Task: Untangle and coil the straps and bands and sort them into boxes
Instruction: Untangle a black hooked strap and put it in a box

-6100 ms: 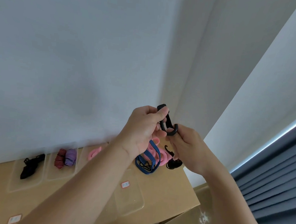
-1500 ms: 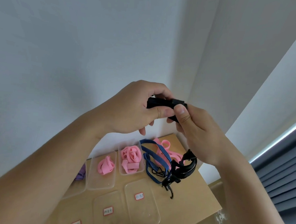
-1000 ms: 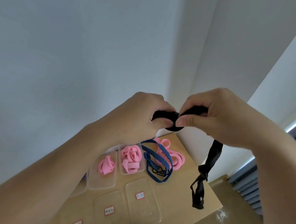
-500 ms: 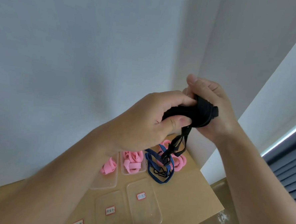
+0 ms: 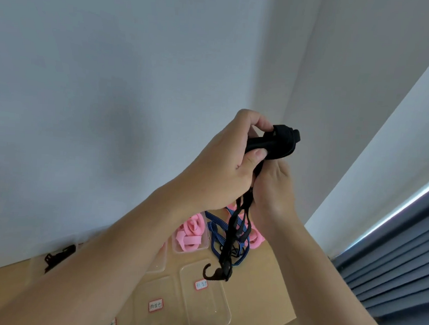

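- Left hand [image 5: 220,167] pinches wound black fabric strap [image 5: 277,143], stopping the wraps springing loose.
- Right hand [image 5: 273,191], at 5 o'clock, grips the hanging tail [image 5: 228,253], probably to feed another wrap.

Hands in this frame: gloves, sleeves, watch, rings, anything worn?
Nothing worn shows. Left hand and right hand are bare: no gloves, no rings on visible fingers. Left forearm and right forearm are bare to the frame edge: no sleeves, watch or wristband.
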The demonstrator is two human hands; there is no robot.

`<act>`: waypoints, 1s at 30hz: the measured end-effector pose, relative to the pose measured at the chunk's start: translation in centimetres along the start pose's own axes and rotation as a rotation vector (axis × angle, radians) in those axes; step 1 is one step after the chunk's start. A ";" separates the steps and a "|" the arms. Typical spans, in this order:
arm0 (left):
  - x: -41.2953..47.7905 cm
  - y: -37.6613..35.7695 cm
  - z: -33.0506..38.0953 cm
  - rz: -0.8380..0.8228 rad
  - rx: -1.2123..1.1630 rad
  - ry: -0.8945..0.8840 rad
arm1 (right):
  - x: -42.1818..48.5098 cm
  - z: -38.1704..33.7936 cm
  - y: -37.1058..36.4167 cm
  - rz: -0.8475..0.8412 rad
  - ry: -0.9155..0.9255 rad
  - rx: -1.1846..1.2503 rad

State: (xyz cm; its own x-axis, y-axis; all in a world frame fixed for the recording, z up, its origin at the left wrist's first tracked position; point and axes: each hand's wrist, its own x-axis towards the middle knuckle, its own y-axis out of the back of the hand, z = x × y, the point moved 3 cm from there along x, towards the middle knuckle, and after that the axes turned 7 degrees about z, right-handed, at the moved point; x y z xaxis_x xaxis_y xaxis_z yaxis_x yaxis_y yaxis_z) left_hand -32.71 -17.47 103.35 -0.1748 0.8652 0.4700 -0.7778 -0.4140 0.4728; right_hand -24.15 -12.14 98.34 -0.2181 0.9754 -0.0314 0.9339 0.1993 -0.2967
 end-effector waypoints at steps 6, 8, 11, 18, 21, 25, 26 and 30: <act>0.5 -0.5 -0.8 0.038 0.027 0.010 | -0.7 0.8 0.5 -0.038 0.124 -0.187; 0.6 -0.5 -1.4 0.042 0.041 0.021 | -1.1 0.9 0.7 -0.092 0.233 -0.396; 0.2 -0.6 -2.1 -0.047 0.102 0.044 | -1.2 -0.1 1.7 -0.199 0.357 -0.855; -0.7 -1.5 -3.1 -0.234 0.111 0.108 | -1.7 -4.1 2.5 -0.532 0.581 -1.538; -1.1 -1.2 -2.8 -0.241 0.119 0.114 | -1.0 -7.6 2.8 -0.560 0.584 -1.420; -1.0 0.1 -1.8 -0.185 0.040 0.106 | 0.7 -10.0 3.2 -0.646 0.453 -1.056; -1.0 0.5 -1.5 -0.177 0.013 0.103 | 1.2 -10.2 3.3 -0.662 0.455 -0.978; -1.5 0.6 -0.7 -0.183 -0.126 0.094 | 3.3 -10.0 3.8 -0.695 0.408 -0.662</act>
State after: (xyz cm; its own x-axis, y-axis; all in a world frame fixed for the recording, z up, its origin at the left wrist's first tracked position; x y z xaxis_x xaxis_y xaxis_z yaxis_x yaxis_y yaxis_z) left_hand -33.33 -18.82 102.40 -0.0749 0.9476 0.3104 -0.8698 -0.2144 0.4444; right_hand -18.48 -7.22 106.66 -0.7701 0.5590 0.3074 0.6344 0.6206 0.4609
